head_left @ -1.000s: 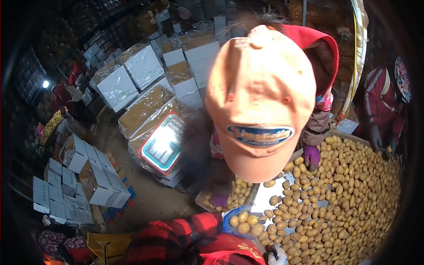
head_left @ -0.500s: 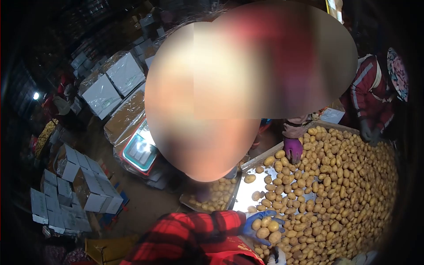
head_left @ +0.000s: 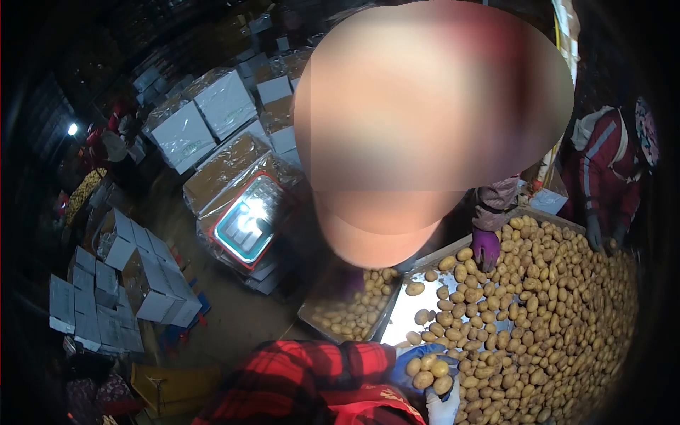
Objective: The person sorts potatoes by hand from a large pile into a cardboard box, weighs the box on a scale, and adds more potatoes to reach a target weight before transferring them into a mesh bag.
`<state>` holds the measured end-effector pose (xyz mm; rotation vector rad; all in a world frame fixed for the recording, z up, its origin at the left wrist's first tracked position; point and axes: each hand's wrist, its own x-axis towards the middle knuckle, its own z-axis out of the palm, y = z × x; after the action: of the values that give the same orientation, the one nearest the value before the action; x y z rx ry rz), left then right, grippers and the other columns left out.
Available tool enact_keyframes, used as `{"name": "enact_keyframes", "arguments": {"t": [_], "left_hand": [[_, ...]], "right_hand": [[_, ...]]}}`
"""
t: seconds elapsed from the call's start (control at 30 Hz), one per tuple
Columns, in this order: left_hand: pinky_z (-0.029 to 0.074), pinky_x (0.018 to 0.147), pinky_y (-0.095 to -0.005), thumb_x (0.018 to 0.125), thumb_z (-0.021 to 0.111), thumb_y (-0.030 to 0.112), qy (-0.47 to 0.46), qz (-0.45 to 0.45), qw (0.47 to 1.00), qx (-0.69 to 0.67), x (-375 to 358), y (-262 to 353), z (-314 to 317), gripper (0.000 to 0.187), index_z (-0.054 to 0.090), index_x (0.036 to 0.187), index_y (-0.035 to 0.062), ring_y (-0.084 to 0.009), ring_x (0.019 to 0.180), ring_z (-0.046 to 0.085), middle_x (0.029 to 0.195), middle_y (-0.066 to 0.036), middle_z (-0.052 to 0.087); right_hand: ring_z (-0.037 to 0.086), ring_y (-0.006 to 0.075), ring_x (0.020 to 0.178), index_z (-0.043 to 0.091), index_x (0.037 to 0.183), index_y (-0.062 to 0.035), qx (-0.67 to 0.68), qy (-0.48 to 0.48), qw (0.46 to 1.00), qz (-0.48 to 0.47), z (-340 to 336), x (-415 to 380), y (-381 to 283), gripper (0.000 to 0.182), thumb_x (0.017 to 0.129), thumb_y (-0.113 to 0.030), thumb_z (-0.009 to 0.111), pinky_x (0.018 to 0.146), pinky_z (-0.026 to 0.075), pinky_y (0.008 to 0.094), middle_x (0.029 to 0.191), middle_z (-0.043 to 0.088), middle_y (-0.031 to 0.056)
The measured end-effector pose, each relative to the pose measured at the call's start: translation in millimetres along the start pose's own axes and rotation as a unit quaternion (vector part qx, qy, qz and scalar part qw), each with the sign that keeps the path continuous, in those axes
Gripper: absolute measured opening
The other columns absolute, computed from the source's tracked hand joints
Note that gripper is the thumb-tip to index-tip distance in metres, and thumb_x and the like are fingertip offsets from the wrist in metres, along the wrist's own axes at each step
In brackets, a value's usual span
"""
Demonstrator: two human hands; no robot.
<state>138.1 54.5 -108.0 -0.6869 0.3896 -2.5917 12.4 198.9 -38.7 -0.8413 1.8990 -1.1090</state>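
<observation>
My left hand, in a blue glove, is cupped around several potatoes at the bottom middle of the head view. A red and black plaid sleeve leads to it. My right hand, whitish at the cuff, comes up from the lower edge right beside those potatoes. Its fingers are mostly hidden, and I cannot tell whether they grip one. Both hands are at the near edge of a broad heap of potatoes spread over a pale, shiny sorting surface.
A co-worker's purple-gloved hand rests on the heap's far edge. Another person in a maroon jacket works at the right. A bin of potatoes adjoins the surface. Boxes, a scale and a yellow crate stand left.
My right hand has risen to the potatoes in my left hand. The whole view has shifted, so the surroundings sit further right. The purple-gloved hand stays at the heap's edge.
</observation>
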Motion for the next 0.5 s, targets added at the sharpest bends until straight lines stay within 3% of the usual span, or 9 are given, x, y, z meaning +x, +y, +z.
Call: {"name": "enact_keyframes", "arguments": {"t": [0.13,0.2,0.23,0.3,0.33,0.37,0.43,0.47,0.5], "left_hand": [[0.057,0.105,-0.0296,0.112,0.037,0.024,0.032,-0.081,0.996,-0.023,-6,29,75,0.043,0.046,0.143,-0.0039,-0.0252,0.126,0.064,0.139,-0.014,0.061],[0.055,0.108,-0.0299,0.113,0.034,0.023,-0.021,-0.041,0.998,-0.045,-22,32,57,0.044,0.041,0.147,-0.0043,-0.0252,0.129,0.062,0.143,-0.014,0.058],[0.054,0.11,-0.0298,0.114,0.033,0.022,-0.083,0.019,0.994,-0.062,-42,24,9,0.045,0.036,0.15,-0.0041,-0.0253,0.131,0.061,0.147,-0.014,0.055],[0.054,0.108,-0.0288,0.113,0.034,0.021,-0.06,0.013,0.992,-0.112,-53,35,24,0.045,0.035,0.151,-0.0033,-0.0235,0.128,0.062,0.148,-0.014,0.054],[0.057,0.104,-0.0279,0.113,0.035,0.02,0.026,-0.054,0.988,-0.143,-70,62,52,0.043,0.039,0.15,-0.0028,-0.0216,0.123,0.065,0.145,-0.014,0.056],[0.055,0.105,-0.0301,0.113,0.037,0.021,0.106,-0.104,0.988,-0.04,-75,78,99,0.045,0.038,0.151,-0.0008,-0.0233,0.124,0.064,0.146,-0.013,0.056],[0.052,0.106,-0.0345,0.111,0.04,0.024,0.196,-0.134,0.958,0.161,-86,96,151,0.048,0.037,0.155,0.0032,-0.0266,0.125,0.061,0.148,-0.012,0.055],[0.05,0.106,-0.0366,0.111,0.042,0.025,0.23,-0.134,0.938,0.223,-95,102,166,0.05,0.037,0.156,0.0052,-0.0283,0.126,0.059,0.149,-0.011,0.054],[0.045,0.112,-0.0435,0.111,0.04,0.034,0.277,-0.134,0.934,0.183,-105,104,175,0.054,0.036,0.158,0.0067,-0.0324,0.136,0.052,0.156,-0.011,0.048]], "right_hand": [[0.053,0.0296,0.134,0.042,0.154,0.0015,-0.006,-0.024,1.0,0.009,14,3,-21,0.079,0.086,-0.013,0.08,0.112,0.045,0.0397,0.149,0.054,0.0215],[0.056,0.0274,0.129,0.046,0.152,0.0006,-0.097,-0.033,0.994,-0.028,27,5,-43,0.076,0.085,-0.012,0.081,0.108,0.048,0.0388,0.144,0.058,0.0191],[0.058,0.0264,0.127,0.048,0.151,0.0003,-0.055,-0.054,0.997,0.006,33,4,-62,0.076,0.084,-0.012,0.081,0.106,0.049,0.0379,0.142,0.06,0.018],[0.06,0.0242,0.121,0.05,0.149,-0.0005,0.028,-0.093,0.992,0.076,45,0,-97,0.075,0.083,-0.011,0.083,0.102,0.051,0.0361,0.136,0.063,0.016],[0.061,0.0211,0.115,0.053,0.146,-0.0003,0.067,-0.089,0.992,0.059,53,1,-87,0.071,0.082,-0.009,0.083,0.098,0.053,0.0344,0.131,0.064,0.0143],[0.062,0.0204,0.114,0.055,0.144,-0.0006,0.065,-0.101,0.99,0.07,59,1,-95,0.068,0.083,-0.008,0.083,0.097,0.053,0.0339,0.129,0.065,0.0139],[0.063,0.019,0.112,0.058,0.141,-0.0012,0.061,-0.125,0.986,0.091,75,6,-127,0.063,0.083,-0.005,0.083,0.096,0.053,0.0329,0.124,0.068,0.0132],[0.068,0.0232,0.104,0.066,0.129,-0.0039,0.011,-0.106,0.993,0.041,90,6,-143,0.039,0.091,-0.009,0.072,0.094,0.054,0.0372,0.115,0.073,0.0123],[0.069,0.0224,0.101,0.065,0.129,-0.0026,0.052,-0.134,0.989,0.036,97,8,-146,0.042,0.088,-0.005,0.072,0.091,0.055,0.0358,0.112,0.073,0.0117]]}}
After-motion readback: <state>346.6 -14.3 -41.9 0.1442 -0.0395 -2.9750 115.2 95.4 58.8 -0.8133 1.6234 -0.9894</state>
